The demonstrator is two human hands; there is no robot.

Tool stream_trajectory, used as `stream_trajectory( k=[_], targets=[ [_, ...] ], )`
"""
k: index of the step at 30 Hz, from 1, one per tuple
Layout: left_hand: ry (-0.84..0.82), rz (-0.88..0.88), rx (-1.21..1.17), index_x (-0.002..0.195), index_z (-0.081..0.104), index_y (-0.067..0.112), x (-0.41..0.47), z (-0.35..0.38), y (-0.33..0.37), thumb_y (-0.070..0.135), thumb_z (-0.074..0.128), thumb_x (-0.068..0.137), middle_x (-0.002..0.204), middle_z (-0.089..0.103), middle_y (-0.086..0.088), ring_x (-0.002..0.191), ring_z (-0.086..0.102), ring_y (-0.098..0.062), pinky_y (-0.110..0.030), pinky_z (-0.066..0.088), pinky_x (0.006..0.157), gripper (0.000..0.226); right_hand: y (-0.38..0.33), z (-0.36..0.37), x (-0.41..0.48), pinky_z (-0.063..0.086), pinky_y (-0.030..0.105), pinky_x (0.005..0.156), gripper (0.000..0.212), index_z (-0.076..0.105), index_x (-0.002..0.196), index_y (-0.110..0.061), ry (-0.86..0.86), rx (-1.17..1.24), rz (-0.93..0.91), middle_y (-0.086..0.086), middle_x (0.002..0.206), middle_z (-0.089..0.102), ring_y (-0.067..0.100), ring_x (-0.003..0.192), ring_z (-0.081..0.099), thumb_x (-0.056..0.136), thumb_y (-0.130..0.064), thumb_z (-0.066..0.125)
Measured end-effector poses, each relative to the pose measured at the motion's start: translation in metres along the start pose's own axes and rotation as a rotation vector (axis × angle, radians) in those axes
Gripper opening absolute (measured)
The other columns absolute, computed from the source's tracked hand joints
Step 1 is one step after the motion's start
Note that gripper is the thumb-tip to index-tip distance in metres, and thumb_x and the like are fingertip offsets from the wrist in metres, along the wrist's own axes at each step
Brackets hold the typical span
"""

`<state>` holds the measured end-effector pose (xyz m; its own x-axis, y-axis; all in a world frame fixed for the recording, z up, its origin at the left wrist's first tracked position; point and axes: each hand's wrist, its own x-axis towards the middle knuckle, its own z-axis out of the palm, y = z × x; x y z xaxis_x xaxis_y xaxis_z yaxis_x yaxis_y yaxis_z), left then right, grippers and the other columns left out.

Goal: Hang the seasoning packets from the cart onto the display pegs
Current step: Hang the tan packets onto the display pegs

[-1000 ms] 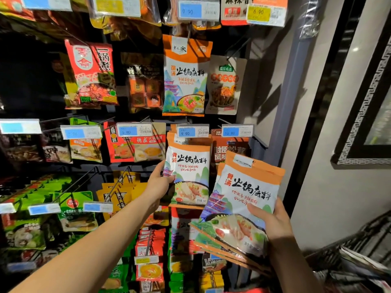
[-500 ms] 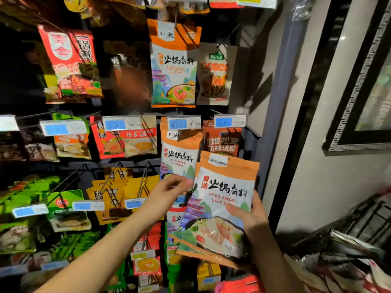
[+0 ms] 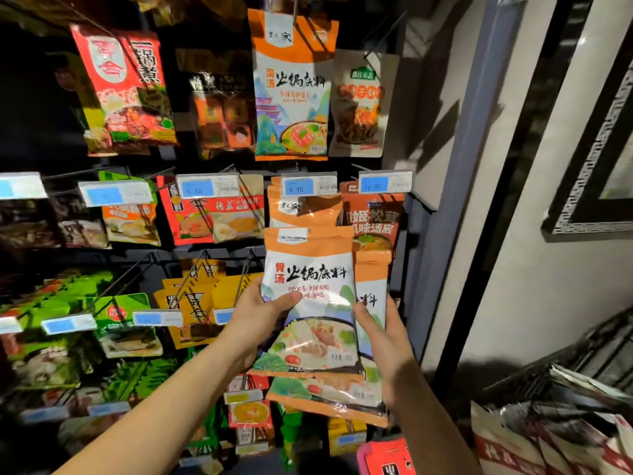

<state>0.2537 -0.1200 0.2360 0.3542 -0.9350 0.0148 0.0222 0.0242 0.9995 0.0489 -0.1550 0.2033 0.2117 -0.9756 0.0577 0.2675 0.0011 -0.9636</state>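
I hold a small stack of orange-and-white seasoning packets in front of the display rack. My left hand [image 3: 265,315] pinches the front packet [image 3: 310,303] at its left edge, thumb on its face. My right hand [image 3: 383,332] grips the packets behind it [image 3: 371,293] from the right side. Just above, matching orange packets [image 3: 305,209] hang on a peg under the 9.90 price tag [image 3: 308,185]. The peg itself is hidden behind that tag.
Other hanging packets fill the rack: a red one [image 3: 120,87] at upper left, yellow ones [image 3: 202,296] and green ones [image 3: 126,323] lower left. A grey rack post [image 3: 459,186] stands on the right. The cart [image 3: 555,419] with more bags sits at lower right.
My left hand left the hanging packets and took hold of the front packet of the stack. The stack rose and moved left, under the 9.90 tag.
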Motion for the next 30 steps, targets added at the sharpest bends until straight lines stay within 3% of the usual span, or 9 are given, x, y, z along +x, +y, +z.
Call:
stream_trajectory(
  k=[4,6,9,17,22,30],
  targets=[
    [-0.018,-0.022,-0.031,0.124,0.059,0.024,0.006,-0.002,0.003,0.013,0.074,0.092,0.117,0.074,0.006,0.103,0.072,-0.011,-0.033,0.056,0.092,0.037,0.003,-0.012,0.009,0.057,0.015,0.073,0.044,0.054,0.133,-0.025,0.069,-0.008,-0.038,-0.003,0.121,0.071,-0.002,0.092,0.072,0.101,0.004,0.056],
    [-0.026,0.013,-0.004,0.128,0.057,0.028,0.012,-0.006,0.009,0.01,0.073,0.093,0.118,0.072,0.009,0.104,0.07,-0.009,-0.024,0.054,0.081,0.043,0.003,-0.022,0.013,0.059,0.017,0.076,0.048,0.05,0.142,-0.017,0.106,-0.03,-0.074,0.006,0.126,0.068,0.003,0.096,0.071,0.1,0.007,0.054],
    [-0.02,0.105,0.083,0.131,0.054,0.032,0.021,-0.013,0.021,0.007,0.072,0.093,0.118,0.07,0.014,0.106,0.067,-0.004,-0.019,0.051,0.079,0.049,0.0,-0.036,0.016,0.059,0.018,0.078,0.05,0.049,0.144,-0.019,0.131,-0.045,-0.148,0.001,0.126,0.068,0.006,0.101,0.072,0.101,0.008,0.051],
    [-0.017,0.155,0.133,0.144,0.049,0.034,0.049,-0.02,0.031,0.01,0.074,0.092,0.127,0.069,0.011,0.115,0.066,-0.012,-0.036,0.051,0.098,0.062,-0.015,-0.058,0.016,0.063,0.027,0.074,0.046,0.048,0.146,-0.012,0.177,-0.032,-0.158,0.002,0.123,0.069,0.011,0.098,0.072,0.103,0.004,0.05],
    [-0.039,0.155,0.146,0.143,0.049,0.031,0.06,-0.016,0.036,0.009,0.073,0.092,0.125,0.07,0.009,0.113,0.067,-0.013,-0.038,0.051,0.1,0.06,-0.017,-0.064,0.013,0.063,0.028,0.071,0.043,0.049,0.145,-0.012,0.161,-0.013,-0.14,0.006,0.127,0.069,0.014,0.098,0.074,0.104,0.001,0.05],
    [-0.036,0.131,0.142,0.143,0.049,0.026,0.067,-0.011,0.04,0.008,0.072,0.093,0.121,0.068,0.01,0.108,0.066,-0.008,-0.03,0.051,0.09,0.057,-0.021,-0.071,0.015,0.064,0.037,0.078,0.039,0.053,0.139,-0.019,0.182,0.004,-0.147,0.002,0.124,0.071,0.021,0.106,0.073,0.104,-0.002,0.051]
  ],
)
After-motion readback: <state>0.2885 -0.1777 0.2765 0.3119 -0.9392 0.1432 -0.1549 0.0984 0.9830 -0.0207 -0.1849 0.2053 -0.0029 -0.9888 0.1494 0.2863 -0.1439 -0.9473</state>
